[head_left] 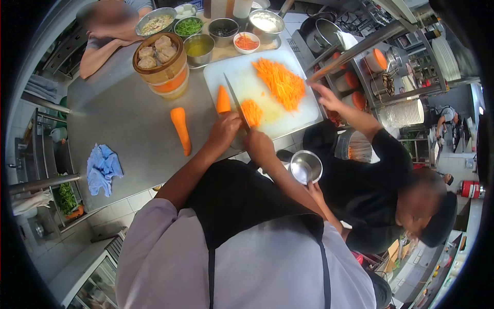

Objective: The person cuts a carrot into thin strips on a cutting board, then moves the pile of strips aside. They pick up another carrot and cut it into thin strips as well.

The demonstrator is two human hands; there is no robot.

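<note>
My right hand (259,145) is closed around the handle of a knife (235,97), whose blade points away from me over the white cutting board (213,77). My left hand (224,130) is closed at the near end of a cut carrot (223,100), left of the blade. A small heap of carrot shreds (251,112) lies just right of the knife. Farther right on the board is a larger pile of shredded carrot (282,85). One whole carrot (180,130) rests on the steel table (139,118), left of my hands.
A co-worker (360,180) at the right holds a metal bowl (306,167) and reaches toward the board's edge. Another person (105,38) leans at the far left. A dumpling steamer (161,64), ingredient bowls (199,48) and a blue cloth (103,169) are on the table.
</note>
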